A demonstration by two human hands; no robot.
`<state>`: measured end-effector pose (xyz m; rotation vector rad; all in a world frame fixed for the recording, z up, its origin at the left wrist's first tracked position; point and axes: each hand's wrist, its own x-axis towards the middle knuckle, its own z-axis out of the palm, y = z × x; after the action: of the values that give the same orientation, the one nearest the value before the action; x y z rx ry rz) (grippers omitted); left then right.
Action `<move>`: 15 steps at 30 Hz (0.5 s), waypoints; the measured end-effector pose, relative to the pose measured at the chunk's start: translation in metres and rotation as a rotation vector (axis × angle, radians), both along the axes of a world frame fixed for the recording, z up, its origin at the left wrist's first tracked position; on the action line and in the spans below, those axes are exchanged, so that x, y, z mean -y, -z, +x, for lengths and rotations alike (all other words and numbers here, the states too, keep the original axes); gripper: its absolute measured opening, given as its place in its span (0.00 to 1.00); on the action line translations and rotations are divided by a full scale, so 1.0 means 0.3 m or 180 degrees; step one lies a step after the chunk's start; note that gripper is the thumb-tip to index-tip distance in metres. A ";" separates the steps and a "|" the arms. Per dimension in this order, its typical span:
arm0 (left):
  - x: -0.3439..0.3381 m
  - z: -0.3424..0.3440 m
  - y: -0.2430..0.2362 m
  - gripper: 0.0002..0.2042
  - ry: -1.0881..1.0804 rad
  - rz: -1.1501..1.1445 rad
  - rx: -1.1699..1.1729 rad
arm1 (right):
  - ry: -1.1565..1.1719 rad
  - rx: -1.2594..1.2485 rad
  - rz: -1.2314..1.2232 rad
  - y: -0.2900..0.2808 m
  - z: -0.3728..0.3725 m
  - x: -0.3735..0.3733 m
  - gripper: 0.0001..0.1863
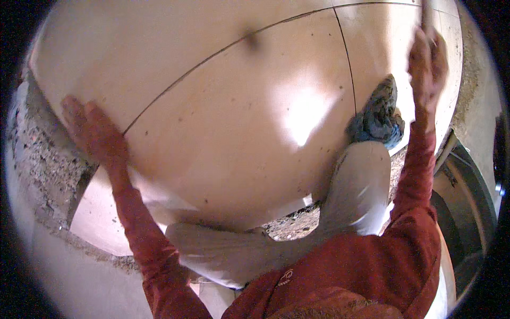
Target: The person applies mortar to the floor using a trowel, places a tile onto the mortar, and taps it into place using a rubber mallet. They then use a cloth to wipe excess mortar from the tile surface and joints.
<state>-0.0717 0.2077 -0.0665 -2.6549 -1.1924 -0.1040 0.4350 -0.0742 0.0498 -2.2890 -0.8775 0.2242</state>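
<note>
Large beige floor tiles (pixel 228 122) spread in front of me, parted by thin dark joint lines. My left hand (pixel 98 130) is at the tiles' left edge, fingers stretched out and slightly apart, with nothing in it. At the far right, my right hand (pixel 427 66) is closed around a thin stick-like handle (pixel 426 16). That handle runs up out of view, so its other end is hidden; motion blurs this hand. A crumpled, dirty blue-grey bundle (pixel 380 117), like a rag or a wrapped foot, sits just beyond my right knee.
Rough mortar and rubble (pixel 48 159) border the tiles on the left. More loose debris (pixel 295 226) shows between my legs. A dark curved container (pixel 462 196) stands at the right, near a plain wall (pixel 481 90). Bright light glares off the tile middle.
</note>
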 end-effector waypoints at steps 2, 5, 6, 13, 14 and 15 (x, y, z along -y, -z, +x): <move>0.028 0.060 -0.036 0.26 -0.0324 -0.0301 0.0448 | 0.1033 0.0523 -0.0530 0.021 0.071 0.171 0.26; 0.030 0.102 -0.051 0.29 -0.0594 -0.0623 0.0920 | 0.1716 0.1109 -0.1014 0.134 0.234 0.534 0.28; 0.030 0.102 -0.052 0.30 -0.0619 -0.0684 0.0976 | 0.1657 0.1357 -0.1044 0.167 0.270 0.613 0.28; 0.050 0.127 -0.073 0.36 -0.0957 -0.0901 0.0990 | 0.1197 0.2168 -0.2366 0.199 0.200 0.467 0.31; 0.050 0.096 -0.071 0.36 -0.1088 -0.0955 0.0956 | 0.0106 0.2498 -0.2083 0.208 0.214 0.440 0.31; 0.039 0.062 -0.058 0.36 -0.1200 -0.1025 0.0930 | -0.0520 0.2542 -0.1801 0.205 0.190 0.376 0.30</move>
<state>-0.0532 0.1959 -0.0491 -2.6806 -1.9309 -0.2616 0.4920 -0.1870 -0.0118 -2.8754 -1.5528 -0.4738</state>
